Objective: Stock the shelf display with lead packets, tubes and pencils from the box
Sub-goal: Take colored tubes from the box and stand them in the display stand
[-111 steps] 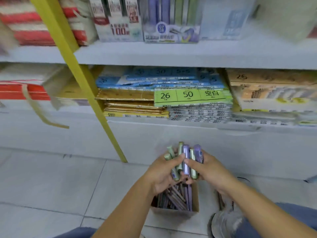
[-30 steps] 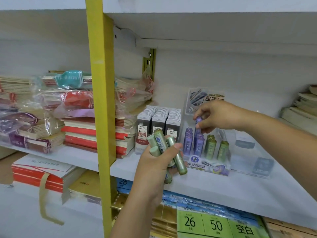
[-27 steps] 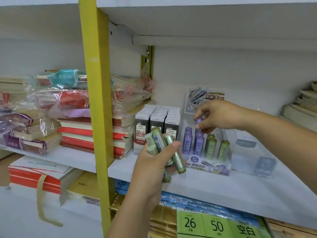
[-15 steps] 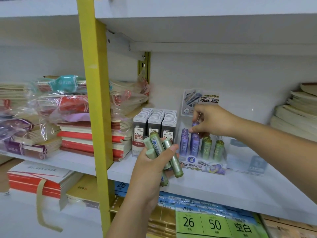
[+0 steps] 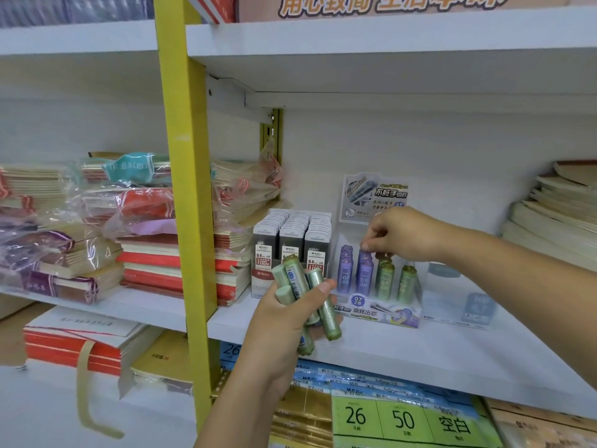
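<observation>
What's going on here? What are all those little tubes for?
A person is filling a small display stand on the white shelf with lead tubes. The left hand holds a bunch of green tubes in front of the shelf. The right hand reaches into the stand and pinches the top of a purple tube, among the purple ones already standing there. Grey lead packets sit just left of the stand.
</observation>
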A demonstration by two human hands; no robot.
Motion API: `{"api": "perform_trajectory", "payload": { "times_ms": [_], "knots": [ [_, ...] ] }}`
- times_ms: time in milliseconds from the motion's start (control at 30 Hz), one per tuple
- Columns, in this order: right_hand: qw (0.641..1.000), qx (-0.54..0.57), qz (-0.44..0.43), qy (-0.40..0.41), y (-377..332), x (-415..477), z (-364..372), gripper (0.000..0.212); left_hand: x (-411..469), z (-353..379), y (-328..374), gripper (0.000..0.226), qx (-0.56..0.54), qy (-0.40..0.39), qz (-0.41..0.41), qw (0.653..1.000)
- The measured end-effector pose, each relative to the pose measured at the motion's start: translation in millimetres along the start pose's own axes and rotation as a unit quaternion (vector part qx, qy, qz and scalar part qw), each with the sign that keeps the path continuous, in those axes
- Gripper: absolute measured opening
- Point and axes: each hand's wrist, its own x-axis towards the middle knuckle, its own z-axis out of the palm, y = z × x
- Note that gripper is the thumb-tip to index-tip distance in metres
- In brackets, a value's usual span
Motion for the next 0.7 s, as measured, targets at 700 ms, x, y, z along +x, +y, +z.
{"api": "perform_trajectory", "payload": {
  "times_ms": [700],
  "knots": [
    [0.945, 0.314, -0.091, -0.011, -45.2, -96.3, 40.6, 0.057, -11.1, 17.8, 1.1, 0.048, -0.039, -0.061, -0.016, 0.997]
  ]
}}
